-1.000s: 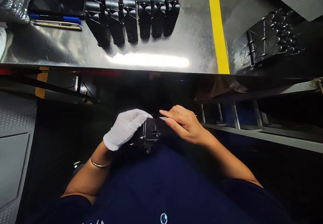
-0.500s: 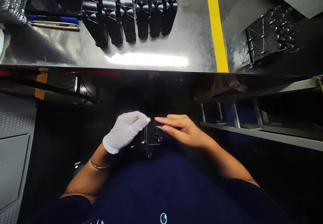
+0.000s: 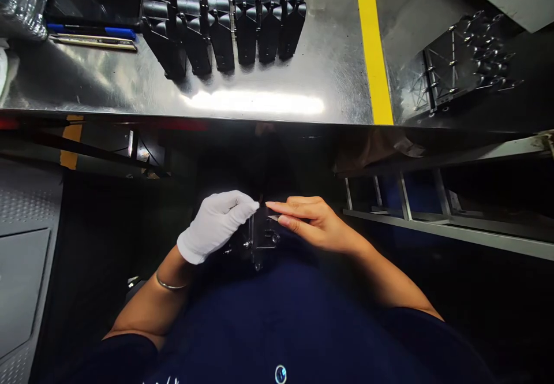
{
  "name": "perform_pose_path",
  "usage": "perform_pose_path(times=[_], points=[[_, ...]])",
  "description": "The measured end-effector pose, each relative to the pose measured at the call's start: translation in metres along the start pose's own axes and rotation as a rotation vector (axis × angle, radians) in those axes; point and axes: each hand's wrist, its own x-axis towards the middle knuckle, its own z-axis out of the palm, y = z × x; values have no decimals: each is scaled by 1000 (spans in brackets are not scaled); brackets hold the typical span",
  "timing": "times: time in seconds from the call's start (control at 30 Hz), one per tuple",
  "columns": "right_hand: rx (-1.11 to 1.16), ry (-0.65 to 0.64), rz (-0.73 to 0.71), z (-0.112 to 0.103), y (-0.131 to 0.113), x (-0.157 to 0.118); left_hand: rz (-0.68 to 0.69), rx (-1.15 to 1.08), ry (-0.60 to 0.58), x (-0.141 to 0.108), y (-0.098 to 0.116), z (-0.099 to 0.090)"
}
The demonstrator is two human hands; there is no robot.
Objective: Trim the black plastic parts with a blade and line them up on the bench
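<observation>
My left hand (image 3: 219, 222), in a white glove, is closed in a pinch at the top of a black plastic part (image 3: 259, 239). The part hangs in front of the dark shirt, and much of its outline is lost against the dark background. Close by on the right, my bare right hand (image 3: 315, 222) grips a small pointed blade (image 3: 272, 217) between thumb and fingers. Only the blade's tip shows; the fingers hide the rest. The index fingertip is close to the gloved fingertips, with a narrow gap between them.
Rows of black plastic parts (image 3: 225, 32) stand on the metal table (image 3: 337, 72). A blue pen (image 3: 120, 33) and a slim cutter (image 3: 93, 42) lie left of them. Yellow tape (image 3: 373, 55) crosses the tabletop; more black parts (image 3: 459, 63) lie beyond. A metal rack (image 3: 450, 228) stands right.
</observation>
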Motion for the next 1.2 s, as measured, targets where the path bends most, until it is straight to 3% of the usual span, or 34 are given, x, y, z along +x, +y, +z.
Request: perform_pose_path(times=[0.6,0.8,1.0,1.2], points=[[61,-13,89,1,1,1,28,53,-33,-1,-2,0],[103,170,178,5,2,1,102,64,64,-2,-6,2],[-134,245,-4,14,-1,5,135,18,179,-4,-11,6],[-136,245,-48,18,-4,8,184,46,189,-5,-15,7]])
